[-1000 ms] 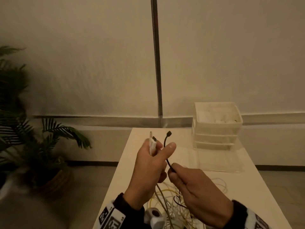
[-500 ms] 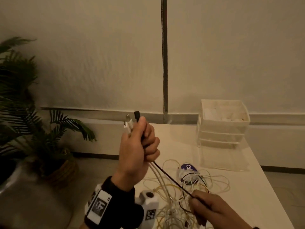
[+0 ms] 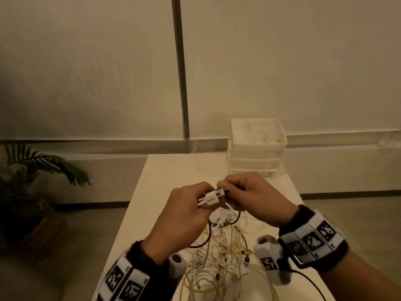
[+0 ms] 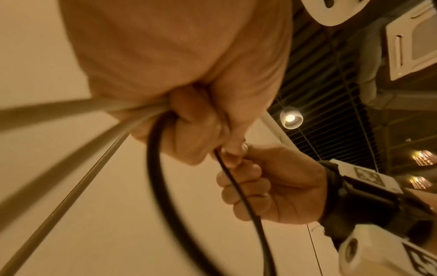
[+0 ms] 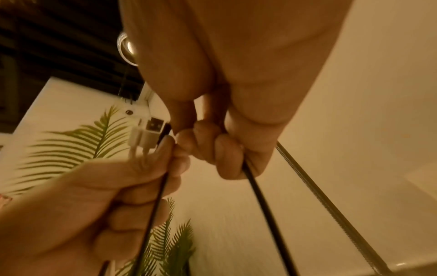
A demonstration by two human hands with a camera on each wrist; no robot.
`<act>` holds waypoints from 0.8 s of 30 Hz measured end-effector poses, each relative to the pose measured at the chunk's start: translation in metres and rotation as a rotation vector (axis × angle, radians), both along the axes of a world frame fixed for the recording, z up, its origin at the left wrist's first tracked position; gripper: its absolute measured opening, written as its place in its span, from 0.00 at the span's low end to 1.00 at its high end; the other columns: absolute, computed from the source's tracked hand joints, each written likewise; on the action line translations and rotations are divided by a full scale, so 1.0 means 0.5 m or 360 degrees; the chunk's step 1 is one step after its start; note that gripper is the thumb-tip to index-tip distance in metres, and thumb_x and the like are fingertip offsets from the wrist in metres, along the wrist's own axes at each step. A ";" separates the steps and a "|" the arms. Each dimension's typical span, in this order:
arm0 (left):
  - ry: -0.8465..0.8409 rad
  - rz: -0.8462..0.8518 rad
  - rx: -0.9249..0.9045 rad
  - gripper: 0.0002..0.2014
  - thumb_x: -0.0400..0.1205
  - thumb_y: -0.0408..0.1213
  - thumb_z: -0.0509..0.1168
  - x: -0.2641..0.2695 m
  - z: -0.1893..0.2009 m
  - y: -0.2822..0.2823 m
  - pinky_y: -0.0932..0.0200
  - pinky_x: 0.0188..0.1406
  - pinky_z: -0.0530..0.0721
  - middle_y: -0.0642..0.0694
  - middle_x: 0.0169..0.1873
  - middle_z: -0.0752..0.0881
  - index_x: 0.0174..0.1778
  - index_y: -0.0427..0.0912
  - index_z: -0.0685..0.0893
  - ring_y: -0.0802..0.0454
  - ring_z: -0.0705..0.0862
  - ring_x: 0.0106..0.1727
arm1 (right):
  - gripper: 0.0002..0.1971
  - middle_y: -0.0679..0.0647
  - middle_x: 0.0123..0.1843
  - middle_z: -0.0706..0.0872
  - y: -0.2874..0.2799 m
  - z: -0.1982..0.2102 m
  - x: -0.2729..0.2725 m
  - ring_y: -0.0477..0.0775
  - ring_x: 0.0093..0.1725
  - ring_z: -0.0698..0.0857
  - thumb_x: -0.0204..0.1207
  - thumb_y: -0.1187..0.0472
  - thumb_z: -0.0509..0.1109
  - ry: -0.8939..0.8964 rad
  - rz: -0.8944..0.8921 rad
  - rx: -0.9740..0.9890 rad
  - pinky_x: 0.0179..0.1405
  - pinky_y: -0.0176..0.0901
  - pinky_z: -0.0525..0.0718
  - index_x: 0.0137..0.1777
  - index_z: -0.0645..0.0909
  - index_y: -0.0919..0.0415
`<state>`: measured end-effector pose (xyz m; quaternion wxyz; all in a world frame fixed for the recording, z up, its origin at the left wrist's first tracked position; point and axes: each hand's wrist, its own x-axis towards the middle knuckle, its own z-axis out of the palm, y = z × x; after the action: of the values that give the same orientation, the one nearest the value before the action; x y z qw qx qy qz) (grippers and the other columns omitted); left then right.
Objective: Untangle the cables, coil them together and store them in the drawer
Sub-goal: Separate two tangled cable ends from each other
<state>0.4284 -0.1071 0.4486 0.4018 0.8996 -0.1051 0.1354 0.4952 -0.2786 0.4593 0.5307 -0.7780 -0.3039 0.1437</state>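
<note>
A tangle of white, yellow and black cables (image 3: 219,255) lies on the white table (image 3: 165,170). Above it my two hands meet. My left hand (image 3: 206,193) grips two white USB plugs (image 3: 213,197) side by side, together with their white leads and a black cable (image 4: 153,168). My right hand (image 3: 227,189) touches the left and curls round the same black cable (image 5: 260,196), which hangs in a loop between both hands. In the right wrist view the white USB plugs (image 5: 146,134) stick out above my left fingers (image 5: 151,186).
A white plastic drawer unit (image 3: 256,148) stands at the table's far right, its top tray holding white items. A potted palm (image 3: 32,170) stands on the floor to the left. A metal pole (image 3: 180,72) runs up the wall behind the table.
My left hand has come down from its raised position with the plugs. My right hand has risen from low on the black cable to meet it.
</note>
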 end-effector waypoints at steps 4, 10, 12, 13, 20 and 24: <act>-0.0319 0.0233 -0.0388 0.11 0.81 0.43 0.68 0.013 0.013 0.007 0.63 0.25 0.68 0.54 0.23 0.79 0.33 0.48 0.82 0.58 0.72 0.25 | 0.15 0.54 0.26 0.79 -0.018 -0.004 0.003 0.50 0.26 0.75 0.83 0.58 0.64 0.0240 0.0047 0.0220 0.28 0.38 0.76 0.37 0.84 0.63; -0.0424 0.0646 -0.0924 0.11 0.82 0.48 0.66 0.037 0.037 0.055 0.55 0.23 0.63 0.57 0.18 0.69 0.35 0.50 0.84 0.54 0.64 0.22 | 0.10 0.53 0.31 0.81 -0.038 -0.113 -0.005 0.50 0.32 0.80 0.84 0.65 0.62 0.0184 0.0077 0.0220 0.38 0.39 0.80 0.45 0.83 0.64; -0.0445 0.0742 -0.1291 0.11 0.83 0.47 0.66 0.038 0.053 0.078 0.59 0.20 0.63 0.57 0.19 0.69 0.35 0.50 0.82 0.57 0.64 0.20 | 0.11 0.52 0.31 0.81 -0.045 -0.160 -0.003 0.48 0.32 0.80 0.84 0.64 0.62 0.0108 0.0037 0.0040 0.38 0.39 0.80 0.42 0.83 0.58; -0.0464 0.0783 -0.1380 0.11 0.83 0.47 0.65 0.038 0.062 0.093 0.62 0.19 0.64 0.57 0.19 0.70 0.36 0.50 0.81 0.59 0.65 0.20 | 0.12 0.52 0.30 0.80 -0.050 -0.182 0.000 0.48 0.31 0.79 0.84 0.64 0.62 0.0102 -0.0012 -0.0025 0.37 0.40 0.80 0.40 0.82 0.56; -0.0463 0.0889 -0.0523 0.18 0.80 0.40 0.71 0.022 0.064 0.079 0.58 0.34 0.83 0.54 0.41 0.84 0.66 0.55 0.79 0.56 0.84 0.38 | 0.13 0.52 0.24 0.67 -0.063 -0.198 0.032 0.49 0.23 0.66 0.85 0.66 0.59 0.0596 -0.0488 0.0475 0.28 0.47 0.71 0.41 0.79 0.68; -0.0583 0.0667 0.0053 0.27 0.78 0.28 0.72 0.006 0.054 0.038 0.64 0.20 0.74 0.49 0.26 0.80 0.70 0.54 0.78 0.53 0.78 0.25 | 0.13 0.51 0.23 0.65 -0.049 -0.151 0.054 0.48 0.23 0.60 0.86 0.64 0.58 0.0737 -0.0629 0.0588 0.23 0.39 0.61 0.41 0.78 0.66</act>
<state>0.4313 -0.0879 0.4756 0.3245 0.8687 0.0101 0.3742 0.5222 -0.3031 0.3840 0.7349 -0.6594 -0.0399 0.1534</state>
